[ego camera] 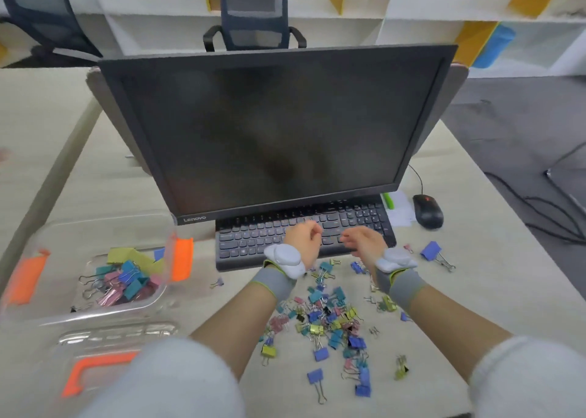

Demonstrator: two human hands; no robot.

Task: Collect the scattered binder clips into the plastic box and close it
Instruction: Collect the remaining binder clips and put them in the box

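Observation:
A pile of coloured binder clips [329, 319] lies scattered on the desk in front of the keyboard, between my forearms. One large blue clip [430, 250] sits apart at the right, and a small one [217, 282] at the left. The clear plastic box [104, 317] with orange latches stands open at the left and holds several clips [125, 286]. Its clear lid [117, 338] lies in front of it. My left hand [302, 238] and right hand [364, 241] hover over the keyboard's near edge, fingers loosely curled, and no clip shows in either.
A dark monitor [272, 132] stands behind the black keyboard [250, 240]. A black mouse [427, 211] and a green pen [388, 200] lie at the right. Cables run over the floor beyond the desk's right edge. An office chair [253, 11] stands behind the desk.

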